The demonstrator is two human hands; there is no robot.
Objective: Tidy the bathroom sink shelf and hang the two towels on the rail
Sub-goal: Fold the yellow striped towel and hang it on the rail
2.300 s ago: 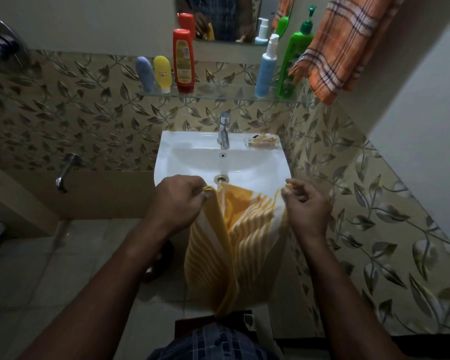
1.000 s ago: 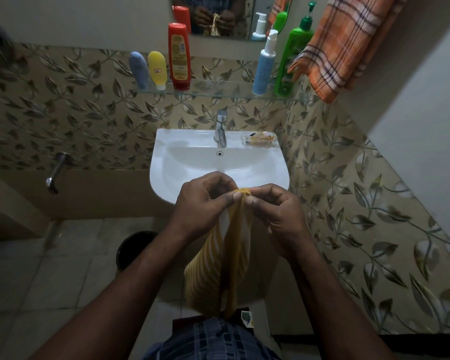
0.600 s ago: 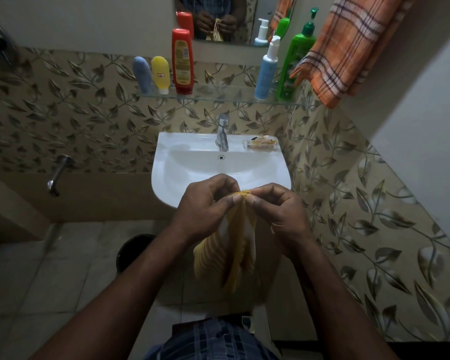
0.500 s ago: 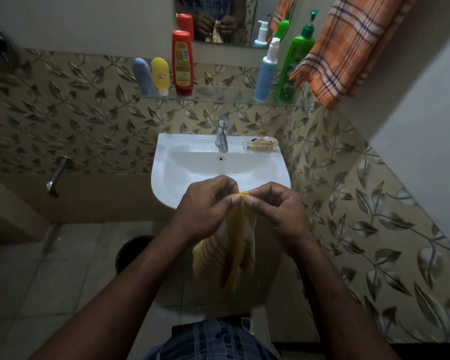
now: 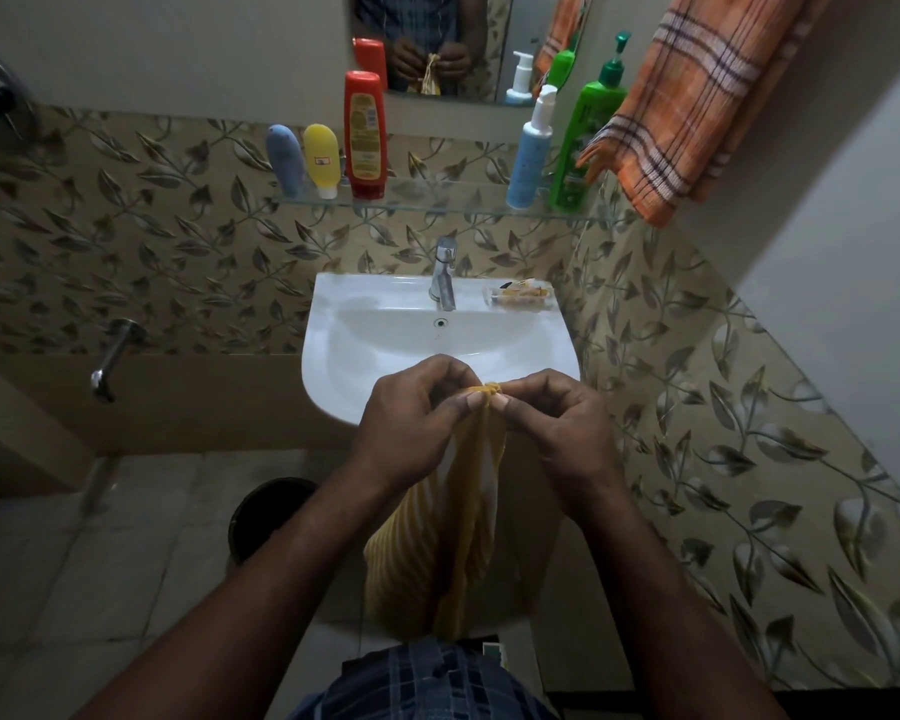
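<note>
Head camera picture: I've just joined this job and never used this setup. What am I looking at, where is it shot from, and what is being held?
There is no machine here. A person works with bare hands, and the one camera sits on their head, looking forward and down, so the arms entering from the bottom are the wearer's own. The left hand and right hand meet in front of the white sink. Both pinch the top edge of a yellow striped towel, which hangs bunched below them. Above the tap, a glass shelf carries a blue tube, a yellow tube and a red bottle on the left, and a pale blue pump bottle and a green pump bottle on the right. An orange checked towel hangs at upper right; its support is out of frame.
</note>
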